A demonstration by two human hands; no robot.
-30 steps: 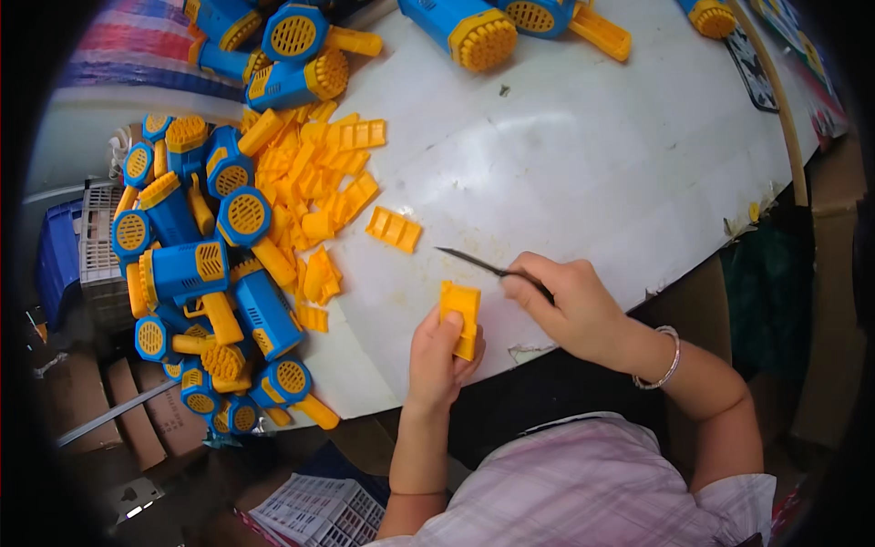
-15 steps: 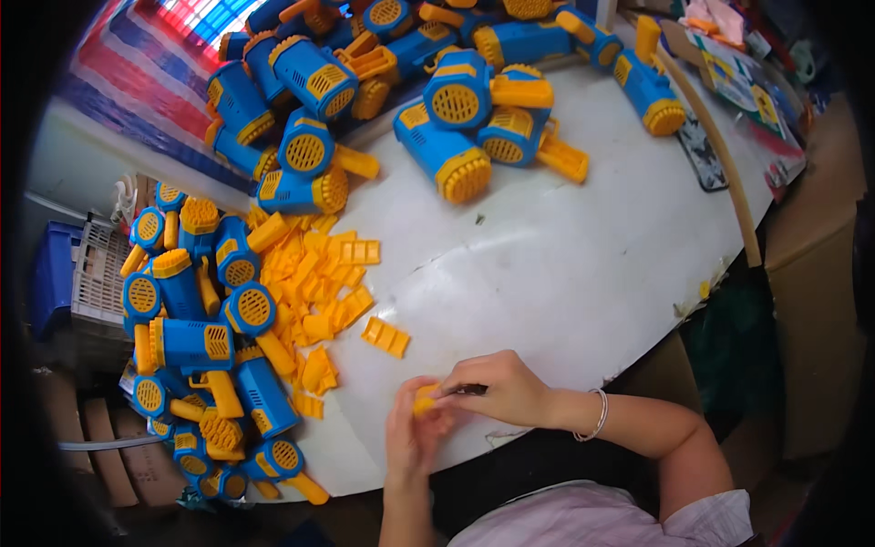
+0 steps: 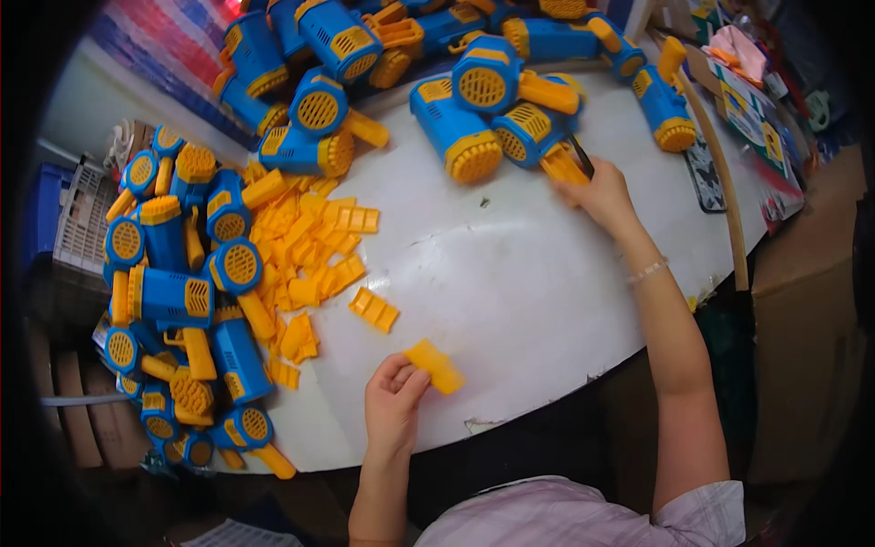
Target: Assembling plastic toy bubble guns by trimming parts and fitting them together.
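My left hand (image 3: 390, 406) pinches a flat yellow plastic cover (image 3: 436, 366) between thumb and fingers, just above the near part of the table. Stretched out to the far right, my right hand (image 3: 602, 196) has its fingers closed around the yellow handle (image 3: 562, 166) of a blue-and-yellow toy gun (image 3: 527, 135). A thin dark tool (image 3: 581, 155) also sticks out of that hand; its tip is hard to make out. A single yellow cover (image 3: 374, 310) lies on the table, beside a heap of similar yellow pieces (image 3: 305, 242).
Many blue-and-yellow toy guns (image 3: 173, 296) are piled on the left, and more (image 3: 337, 36) along the back of the white table (image 3: 510, 283). A patterned phone (image 3: 705, 178) lies by a wooden strip (image 3: 726, 187) at the right edge. Cardboard (image 3: 807, 337) stands beyond.
My hands were together over a yellow piece; now they are apart. The right has moved far and right to a toy gun's handle, the left keeps the cover. The view has shifted slightly.
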